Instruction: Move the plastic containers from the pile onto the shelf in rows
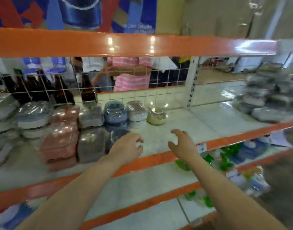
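Wrapped plastic containers stand in rows on the white shelf [184, 123]: pink stacks [61, 140], grey stacks [91, 128], a blue container [115, 112], a clear one [137, 112] and a yellowish one [156, 116]. A blurred pile of wrapped containers [272, 95] sits at the shelf's right end. My left hand [129, 146] hovers at the front of the row beside a blue container [117, 136], fingers loosely curled, holding nothing. My right hand [182, 142] is over the bare shelf, fingers spread, holding nothing.
Brown glass bottles [87, 90] stand behind a wire grid at the back. An orange shelf beam [125, 45] runs overhead. Lower shelves hold green and blue packaged goods [228, 158]. A person in a pink striped shirt [130, 75] stands beyond the shelving.
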